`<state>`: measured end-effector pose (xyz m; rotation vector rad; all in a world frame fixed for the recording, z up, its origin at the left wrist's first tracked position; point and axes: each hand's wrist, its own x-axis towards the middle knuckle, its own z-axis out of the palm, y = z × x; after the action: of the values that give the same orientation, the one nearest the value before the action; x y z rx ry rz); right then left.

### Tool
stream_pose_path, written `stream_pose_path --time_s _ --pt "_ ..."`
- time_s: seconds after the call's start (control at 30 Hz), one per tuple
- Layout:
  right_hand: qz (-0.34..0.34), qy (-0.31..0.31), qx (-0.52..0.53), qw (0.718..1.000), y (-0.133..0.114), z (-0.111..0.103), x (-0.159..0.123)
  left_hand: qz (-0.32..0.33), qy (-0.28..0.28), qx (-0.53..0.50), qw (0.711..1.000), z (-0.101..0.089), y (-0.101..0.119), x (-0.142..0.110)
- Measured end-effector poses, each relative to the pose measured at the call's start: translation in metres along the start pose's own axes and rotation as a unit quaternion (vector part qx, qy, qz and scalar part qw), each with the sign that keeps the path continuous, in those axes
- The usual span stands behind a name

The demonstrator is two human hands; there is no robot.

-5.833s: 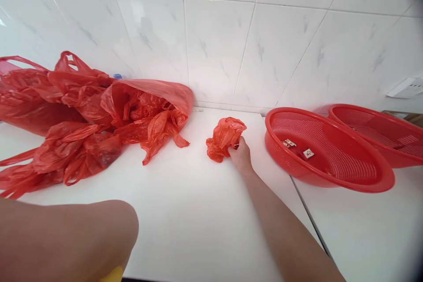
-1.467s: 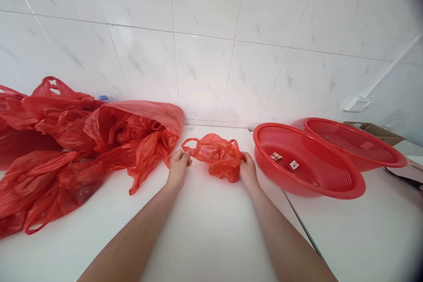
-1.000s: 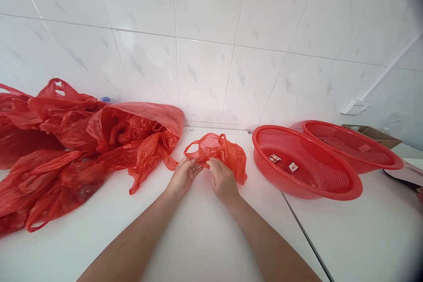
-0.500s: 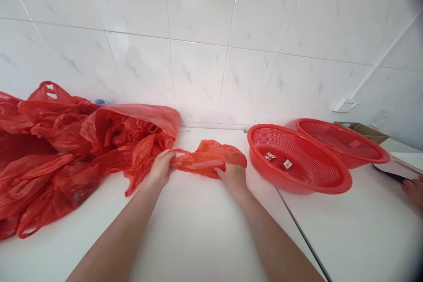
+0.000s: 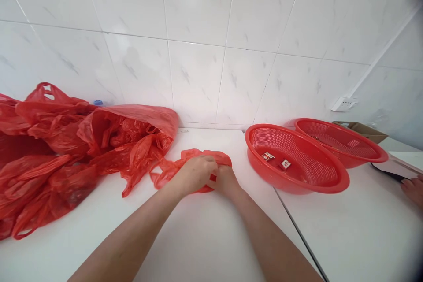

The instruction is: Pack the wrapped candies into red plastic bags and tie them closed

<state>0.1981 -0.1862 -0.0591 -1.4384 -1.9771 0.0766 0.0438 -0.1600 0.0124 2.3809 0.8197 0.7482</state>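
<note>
A crumpled red plastic bag (image 5: 172,169) lies on the white table in front of me, one loop handle loose at its left end. My left hand (image 5: 200,172) has its fingers curled onto the bag's right part, close against my other hand. My right hand (image 5: 224,178) is partly inside the bag's right end, with thin red plastic over its fingers. Both sets of fingertips are largely hidden by plastic and by each other. To the left spreads a big heap of red plastic bags (image 5: 66,128), some spilling from a larger red bag.
Two red perforated baskets (image 5: 297,183) stand at the right, the nearer with a few small white-and-red packets (image 5: 285,164) inside. Behind are a cardboard box (image 5: 366,131) and a wall socket (image 5: 344,104). Another person's hand (image 5: 413,189) shows at the right edge beside a dark strip. A tiled wall closes the back.
My left hand has let go of the bag's left end and moved right to meet my right hand. The bag has bunched up and shifted slightly left.
</note>
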Motion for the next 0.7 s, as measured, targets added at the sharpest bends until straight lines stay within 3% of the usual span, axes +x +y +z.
stream_pose_path --time_s 0.07,0.17,0.27,0.37,0.5,0.6,0.7 --pt "-0.024 0.0 -0.007 1.0 -0.002 -0.004 -0.007 0.007 -0.013 0.065 0.998 0.002 -0.022 0.013" --pt "-0.027 0.022 -0.062 0.997 -0.001 -0.015 -0.022 -0.036 0.033 0.152 0.987 -0.006 -0.055 0.025" --pt "0.001 0.061 -0.118 0.991 0.008 -0.032 -0.04 -0.097 0.026 0.225 0.969 -0.017 -0.077 0.024" --pt "0.017 0.119 -0.122 0.985 0.018 -0.049 -0.053 -0.134 -0.005 0.221 0.966 -0.031 -0.087 0.014" --pt "0.034 0.154 -0.143 0.977 0.024 -0.059 -0.054 -0.159 -0.034 0.22 0.962 -0.054 -0.081 -0.003" --pt "0.058 0.139 -0.123 0.981 0.025 -0.056 -0.051 -0.128 -0.054 0.213 0.967 -0.067 -0.058 -0.009" --pt "0.12 0.122 -0.05 0.984 0.027 -0.048 -0.051 -0.038 0.044 0.19 0.98 -0.062 -0.028 -0.009"
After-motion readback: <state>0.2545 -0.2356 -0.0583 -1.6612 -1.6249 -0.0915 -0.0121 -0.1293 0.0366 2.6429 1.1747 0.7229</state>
